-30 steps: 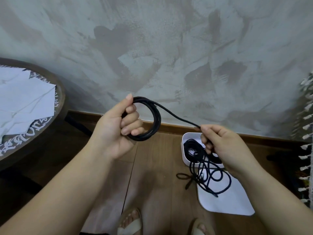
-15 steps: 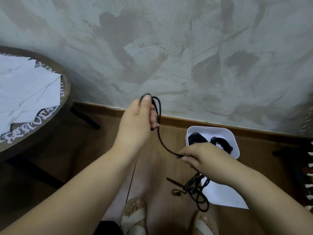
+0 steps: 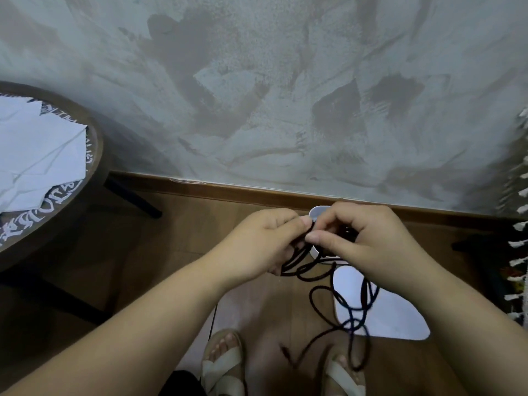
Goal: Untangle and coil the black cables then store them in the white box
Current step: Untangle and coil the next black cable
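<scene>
My left hand (image 3: pixel 267 241) grips a small coil of black cable (image 3: pixel 300 260) whose loops hang below its fingers. My right hand (image 3: pixel 363 244) pinches the same cable right beside the left fingertips. The loose rest of the cable (image 3: pixel 343 307) dangles in tangled loops down to the floor near my sandals. The white box (image 3: pixel 318 214) stands on the floor by the baseboard, mostly hidden behind my right hand; only its near-left corner shows. Its white lid (image 3: pixel 394 318) lies flat on the floor in front of it.
A round dark wooden table (image 3: pixel 91 172) with white papers (image 3: pixel 37 155) stands at the left. The grey plastered wall (image 3: pixel 285 95) and wooden baseboard run behind the box. A fringed fabric edge (image 3: pixel 520 224) hangs at the far right. My sandalled feet (image 3: pixel 225 364) are below.
Both hands dropped and came together above the box. The left hand's coil now hangs lower, and the right hand moved up the cable to meet it.
</scene>
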The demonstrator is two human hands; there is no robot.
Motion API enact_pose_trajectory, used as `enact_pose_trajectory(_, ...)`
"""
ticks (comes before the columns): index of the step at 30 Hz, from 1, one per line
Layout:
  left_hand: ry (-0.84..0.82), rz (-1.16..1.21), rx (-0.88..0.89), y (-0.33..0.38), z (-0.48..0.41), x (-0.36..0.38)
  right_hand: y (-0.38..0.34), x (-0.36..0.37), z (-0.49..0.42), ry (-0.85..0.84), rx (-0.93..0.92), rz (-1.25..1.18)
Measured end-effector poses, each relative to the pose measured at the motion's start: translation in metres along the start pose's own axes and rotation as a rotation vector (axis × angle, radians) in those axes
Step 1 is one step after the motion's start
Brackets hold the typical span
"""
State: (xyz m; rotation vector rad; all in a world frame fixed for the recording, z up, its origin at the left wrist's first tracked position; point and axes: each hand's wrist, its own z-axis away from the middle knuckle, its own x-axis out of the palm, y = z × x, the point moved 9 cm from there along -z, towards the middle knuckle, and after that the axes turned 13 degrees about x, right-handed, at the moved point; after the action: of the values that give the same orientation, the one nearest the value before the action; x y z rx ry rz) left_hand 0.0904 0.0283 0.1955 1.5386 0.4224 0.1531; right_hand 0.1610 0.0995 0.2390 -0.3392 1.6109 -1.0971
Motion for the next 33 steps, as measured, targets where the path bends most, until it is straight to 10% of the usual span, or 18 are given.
enact_pose_trajectory(17,0.107,0.050,0.032,0.025,-0.002,-0.041,0.051,0.032,-0.008,-0.261,0.397,-0.091)
enact_pose_trajectory(33,0.382,0.332,0.003,0.008,0.000,-0.060,0.041,0.057,-0.005,-0.081,0.428,-0.578)
